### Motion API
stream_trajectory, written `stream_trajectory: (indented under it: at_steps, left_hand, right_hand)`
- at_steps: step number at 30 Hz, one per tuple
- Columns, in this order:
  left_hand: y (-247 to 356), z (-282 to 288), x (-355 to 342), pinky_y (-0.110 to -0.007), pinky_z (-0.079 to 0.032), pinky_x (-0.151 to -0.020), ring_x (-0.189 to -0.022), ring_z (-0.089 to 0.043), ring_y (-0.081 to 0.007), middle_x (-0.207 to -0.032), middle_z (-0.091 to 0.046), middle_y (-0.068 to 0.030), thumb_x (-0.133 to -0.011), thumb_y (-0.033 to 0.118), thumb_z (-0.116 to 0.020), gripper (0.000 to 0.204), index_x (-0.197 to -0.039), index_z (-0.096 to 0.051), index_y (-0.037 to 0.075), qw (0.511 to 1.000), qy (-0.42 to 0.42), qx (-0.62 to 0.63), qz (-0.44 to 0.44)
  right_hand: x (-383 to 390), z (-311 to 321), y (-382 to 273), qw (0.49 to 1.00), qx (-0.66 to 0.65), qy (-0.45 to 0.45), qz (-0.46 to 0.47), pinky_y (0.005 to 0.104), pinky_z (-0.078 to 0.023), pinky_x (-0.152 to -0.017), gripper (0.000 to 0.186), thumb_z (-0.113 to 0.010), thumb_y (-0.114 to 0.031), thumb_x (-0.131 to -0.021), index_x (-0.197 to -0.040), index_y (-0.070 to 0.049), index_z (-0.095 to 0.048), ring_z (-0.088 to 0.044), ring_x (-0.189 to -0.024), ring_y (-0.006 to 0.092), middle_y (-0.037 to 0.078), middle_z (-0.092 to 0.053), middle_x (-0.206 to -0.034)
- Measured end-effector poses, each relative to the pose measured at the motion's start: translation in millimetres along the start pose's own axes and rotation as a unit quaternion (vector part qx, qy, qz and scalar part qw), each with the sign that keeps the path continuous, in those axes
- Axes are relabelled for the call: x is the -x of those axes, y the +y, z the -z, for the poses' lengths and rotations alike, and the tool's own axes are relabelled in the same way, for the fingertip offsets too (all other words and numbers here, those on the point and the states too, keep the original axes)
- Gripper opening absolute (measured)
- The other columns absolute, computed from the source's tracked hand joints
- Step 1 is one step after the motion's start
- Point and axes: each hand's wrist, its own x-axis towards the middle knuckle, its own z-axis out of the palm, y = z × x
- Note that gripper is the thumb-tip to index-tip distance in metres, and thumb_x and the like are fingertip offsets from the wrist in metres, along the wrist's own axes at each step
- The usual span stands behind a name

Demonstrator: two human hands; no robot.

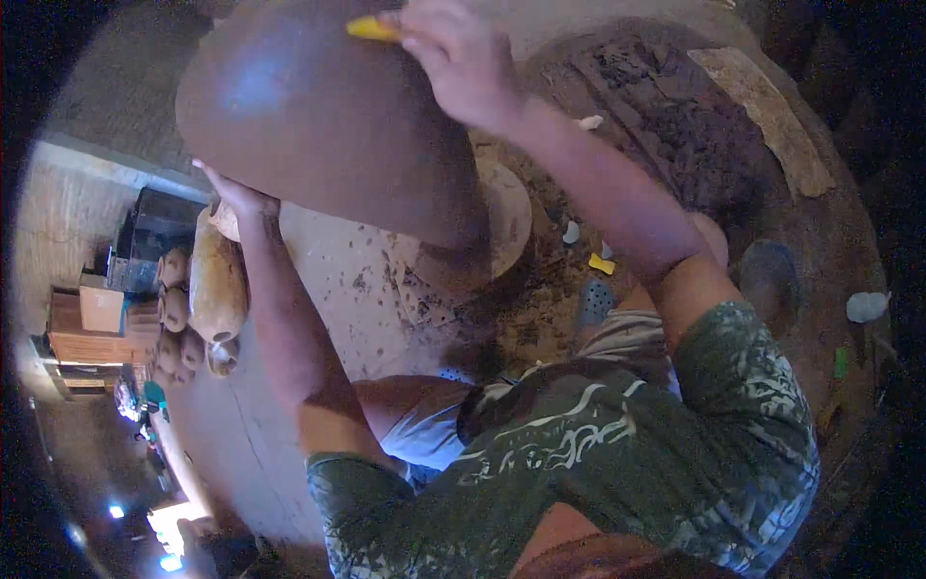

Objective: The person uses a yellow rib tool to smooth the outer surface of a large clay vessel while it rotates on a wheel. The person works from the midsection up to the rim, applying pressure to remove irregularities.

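A big, smooth brown clay vessel (309, 125) fills the top centre, above a round pale base (506, 212). My right hand (453, 58) is closed on a yellow scraper (371, 28) at the vessel's upper surface. My left hand (239, 191) touches the vessel's lower left edge, fingers stretched out and partly hidden by it.
Several clay pots (172, 309) and a long tan cylinder (217, 270) line the left, beside black and wooden boxes (101, 299). At right lie a dark clay mass (656, 106) and a tan board (762, 116). A small yellow piece (601, 262) lies near my feet.
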Motion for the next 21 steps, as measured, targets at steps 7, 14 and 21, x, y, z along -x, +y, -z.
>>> stream_trajectory:
  at_steps: [7, 14, 21]
  left_hand:
    - [-12.3, 3.5, 1.4, -0.05, -0.032, -0.121, -0.146, -0.038, -0.0335, -0.16, -0.038, -0.0126, -0.101, 0.076, -0.018, 0.088, -0.162, -0.027, 0.014, 0.999, -0.013, 0.034, 0.0]
    - [-10.3, 51.8, -25.1, -0.051, -0.031, -0.122, -0.148, -0.036, -0.0348, -0.162, -0.035, -0.0121, -0.1, 0.078, -0.015, 0.09, -0.161, -0.029, 0.014, 0.999, -0.034, 0.034, 0.017]
    - [-0.2, 0.9, -4.4, -0.051, -0.033, -0.121, -0.147, -0.037, -0.0347, -0.162, -0.036, -0.0125, -0.102, 0.073, -0.015, 0.086, -0.161, -0.03, 0.012, 0.998, 0.027, 0.019, 0.058]
  right_hand:
    - [178.1, 16.1, 19.5, 0.977, -0.014, -0.203, 0.065, 0.0415, -0.054, -0.093, 0.03, -0.059, -0.002, -0.091, -0.117, -0.008, -0.074, -0.064, -0.107, 0.0338, 0.011, -0.069, -0.109]
    - [36.6, 23.0, -11.5, 0.999, 0.005, -0.006, 0.038, 0.0392, -0.053, -0.093, 0.029, -0.06, -0.003, -0.093, -0.119, -0.007, -0.072, -0.065, -0.105, 0.0301, 0.011, -0.068, -0.11]
    - [49.8, -6.2, -2.7, 0.996, -0.012, -0.001, 0.094, 0.0397, -0.053, -0.091, 0.034, -0.064, -0.002, -0.09, -0.123, -0.007, -0.071, -0.065, -0.105, 0.0304, 0.01, -0.068, -0.112]
